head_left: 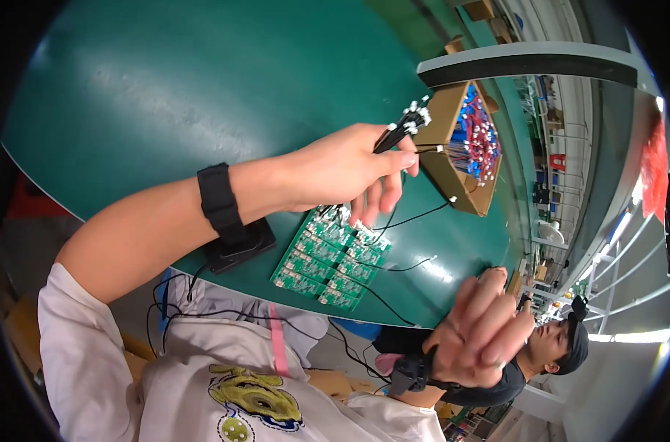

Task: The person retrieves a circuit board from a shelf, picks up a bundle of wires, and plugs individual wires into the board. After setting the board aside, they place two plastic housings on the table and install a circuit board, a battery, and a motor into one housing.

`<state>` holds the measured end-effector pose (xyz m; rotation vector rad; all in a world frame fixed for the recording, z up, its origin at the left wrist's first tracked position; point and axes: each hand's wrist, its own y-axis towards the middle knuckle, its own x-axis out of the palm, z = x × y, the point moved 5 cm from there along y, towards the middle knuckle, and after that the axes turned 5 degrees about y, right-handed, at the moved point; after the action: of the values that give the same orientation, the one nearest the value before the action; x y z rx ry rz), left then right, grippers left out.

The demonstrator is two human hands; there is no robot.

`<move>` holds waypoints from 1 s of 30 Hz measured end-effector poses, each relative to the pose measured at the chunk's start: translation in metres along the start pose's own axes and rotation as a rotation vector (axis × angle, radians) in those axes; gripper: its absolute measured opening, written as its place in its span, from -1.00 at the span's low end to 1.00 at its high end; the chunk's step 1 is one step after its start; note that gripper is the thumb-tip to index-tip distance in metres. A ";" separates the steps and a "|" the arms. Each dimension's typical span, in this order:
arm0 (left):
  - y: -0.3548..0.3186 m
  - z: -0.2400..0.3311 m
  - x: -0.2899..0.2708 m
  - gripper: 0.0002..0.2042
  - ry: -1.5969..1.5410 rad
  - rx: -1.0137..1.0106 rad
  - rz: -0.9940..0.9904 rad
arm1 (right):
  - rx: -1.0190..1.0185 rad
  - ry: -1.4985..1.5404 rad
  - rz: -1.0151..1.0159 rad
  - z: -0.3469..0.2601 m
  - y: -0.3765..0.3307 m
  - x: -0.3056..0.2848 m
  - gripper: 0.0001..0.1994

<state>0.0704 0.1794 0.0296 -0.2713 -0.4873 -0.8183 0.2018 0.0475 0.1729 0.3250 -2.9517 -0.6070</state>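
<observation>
My left hand (350, 169) reaches over the table, closed on a bundle of black cables (405, 127) with white connectors at their ends. One cable from it sticks out toward the carton. Just below its fingers lies a panel of green circuit boards (327, 258) in rows. Several thin black cables (383, 300) trail from the panel across the table to the right. My right hand (479, 331) is raised at the lower right, beside the table edge, fingers curled in. Whatever it may hold is hidden.
An open cardboard box (438, 118) full of blue, red and dark wires with white connectors stands beyond my left hand. A grey curved bar (527, 62) rises above it. A black device (239, 247) sits under my left wrist. A person in a dark cap (571, 342) is at the right.
</observation>
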 end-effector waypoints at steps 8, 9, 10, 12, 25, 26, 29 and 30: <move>0.002 0.006 -0.020 -0.74 0.724 -0.018 0.085 | 0.428 -0.787 -0.462 0.000 -0.042 0.046 -0.78; -0.001 0.008 -0.022 -0.74 0.863 -0.070 0.082 | 0.452 -1.017 -0.422 0.008 -0.051 0.045 -0.75; -0.002 0.007 -0.021 -0.74 0.852 -0.081 0.074 | 0.471 -1.013 -0.421 0.017 -0.059 0.047 -0.75; -0.001 0.011 -0.016 -0.76 1.009 -0.039 0.021 | 0.434 -1.181 -0.352 0.038 -0.066 0.044 -0.74; -0.006 0.010 0.000 -0.70 1.429 -0.180 -0.109 | 0.329 -1.457 -0.521 0.072 -0.061 0.042 -0.75; -0.006 0.006 -0.002 -0.68 1.473 -0.228 -0.125 | 0.338 -1.456 -0.530 0.073 -0.061 0.043 -0.75; -0.013 0.001 -0.005 -0.77 1.438 -0.143 -0.056 | 0.324 -1.503 -0.593 0.074 -0.059 0.048 -0.77; -0.016 0.002 -0.013 -0.80 1.471 -0.117 -0.052 | 0.321 -1.493 -0.607 0.074 -0.058 0.050 -0.77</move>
<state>0.0503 0.1782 0.0257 0.2700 0.9359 -0.8845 0.1530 0.0123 0.0851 1.3306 -4.4073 -0.5250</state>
